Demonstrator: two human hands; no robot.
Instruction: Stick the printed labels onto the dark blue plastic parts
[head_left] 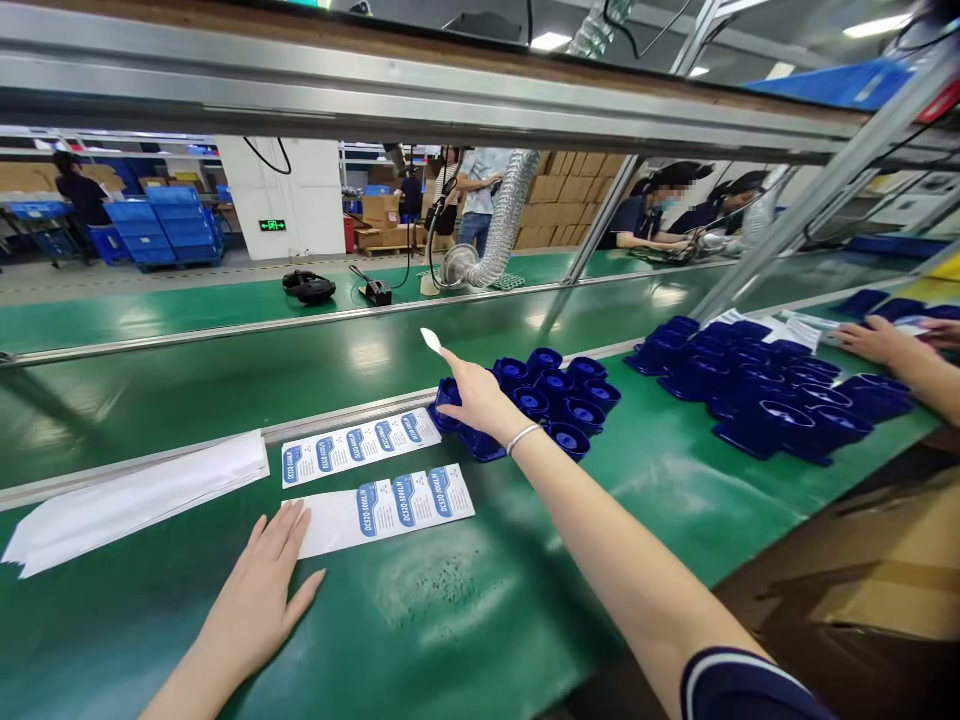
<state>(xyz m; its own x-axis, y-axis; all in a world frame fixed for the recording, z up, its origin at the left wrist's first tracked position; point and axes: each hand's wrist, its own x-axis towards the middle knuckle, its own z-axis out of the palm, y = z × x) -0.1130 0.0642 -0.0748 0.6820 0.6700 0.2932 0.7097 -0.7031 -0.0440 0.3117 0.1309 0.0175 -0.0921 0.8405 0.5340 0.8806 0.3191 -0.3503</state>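
Observation:
My right hand reaches forward over a cluster of dark blue plastic cups on the green bench and grips the leftmost blue cup. A small white sticker sticks to its raised index fingertip. My left hand lies flat, fingers apart, on the left end of the near label sheet, which bears several blue labels. A second label sheet lies just beyond it.
White backing strips lie at the left. A larger pile of blue cups lies at the right, with another person's hand beside it. A green conveyor belt runs behind. Cardboard boxes stand at lower right.

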